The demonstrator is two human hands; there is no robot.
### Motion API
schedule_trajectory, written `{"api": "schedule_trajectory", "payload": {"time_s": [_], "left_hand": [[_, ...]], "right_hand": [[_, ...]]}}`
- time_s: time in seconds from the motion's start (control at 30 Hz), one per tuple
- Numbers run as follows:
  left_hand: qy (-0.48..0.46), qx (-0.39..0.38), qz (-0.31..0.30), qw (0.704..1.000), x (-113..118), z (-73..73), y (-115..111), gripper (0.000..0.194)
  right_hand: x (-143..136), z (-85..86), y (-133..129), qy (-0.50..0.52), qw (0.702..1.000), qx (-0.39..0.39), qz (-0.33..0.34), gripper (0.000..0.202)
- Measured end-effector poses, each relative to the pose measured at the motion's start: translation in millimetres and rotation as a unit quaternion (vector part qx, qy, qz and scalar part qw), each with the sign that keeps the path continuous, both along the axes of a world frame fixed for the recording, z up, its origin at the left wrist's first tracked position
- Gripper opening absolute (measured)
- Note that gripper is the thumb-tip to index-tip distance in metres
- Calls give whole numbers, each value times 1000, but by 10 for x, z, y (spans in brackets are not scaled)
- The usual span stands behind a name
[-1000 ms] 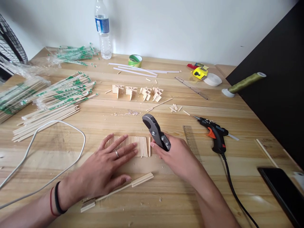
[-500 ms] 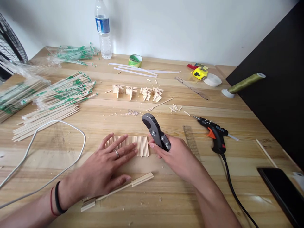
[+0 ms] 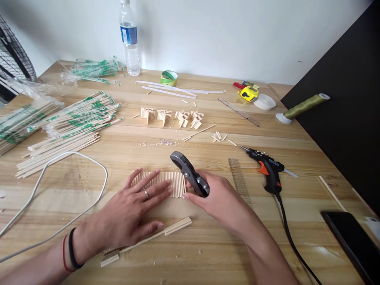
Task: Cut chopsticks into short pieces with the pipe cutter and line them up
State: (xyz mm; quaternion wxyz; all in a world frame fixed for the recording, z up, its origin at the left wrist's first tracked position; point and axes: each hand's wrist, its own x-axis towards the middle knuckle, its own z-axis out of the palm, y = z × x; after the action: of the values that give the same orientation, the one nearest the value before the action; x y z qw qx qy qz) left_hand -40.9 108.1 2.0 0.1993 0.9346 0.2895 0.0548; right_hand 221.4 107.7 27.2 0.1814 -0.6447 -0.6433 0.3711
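Note:
A row of short wooden sticks (image 3: 179,184) lies side by side on the table. My left hand (image 3: 138,204) rests on the row with spread fingers, covering its left and middle part. My right hand (image 3: 215,194) is closed around grey-black hand cutters (image 3: 190,174), whose curved head points up and left over the row's right end. The thumb and a fingertip of that hand are at the row's right edge. Nearer me, longer wooden strips (image 3: 178,226) lie aslant, partly under my left thumb.
Small stick assemblies (image 3: 164,115) stand behind the row. To the left are bundles of wrapped sticks (image 3: 86,113) and a white cable (image 3: 105,174). A glue gun (image 3: 268,166), a clear ruler (image 3: 239,178) and a phone (image 3: 350,241) lie to the right. A bottle (image 3: 130,43) stands at the back.
The cutters have tilted further left and lowered, with my right hand shifting slightly left to the row's edge. My left hand stays in place on the sticks.

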Motion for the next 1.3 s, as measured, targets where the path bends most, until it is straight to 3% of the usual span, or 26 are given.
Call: {"api": "schedule_trajectory", "payload": {"time_s": [0.17,0.43,0.77,1.0,1.13,1.2,1.3], "left_hand": [[-3,-4,0,1000,6,-4,5,76],[2,-11,0,1000,6,1,7,73],[-12,-16,5,1000,8,6,8,73],[-24,1,8,1000,-14,18,-3,69],[-88,23,106,990,-94,100,95,57],[-100,68,213,970,-209,133,219,44],[-42,152,388,908,-493,151,446,29]], "right_hand": [[-17,-14,-7,-6,1000,14,14,41],[-9,-22,4,7,1000,-4,-1,53],[6,-27,26,3,1000,-4,4,30],[35,-55,29,37,999,-30,-4,32],[70,-68,35,47,999,-26,1,20],[95,-61,29,43,999,-20,3,12],[129,-39,10,32,999,2,-5,27]]}}
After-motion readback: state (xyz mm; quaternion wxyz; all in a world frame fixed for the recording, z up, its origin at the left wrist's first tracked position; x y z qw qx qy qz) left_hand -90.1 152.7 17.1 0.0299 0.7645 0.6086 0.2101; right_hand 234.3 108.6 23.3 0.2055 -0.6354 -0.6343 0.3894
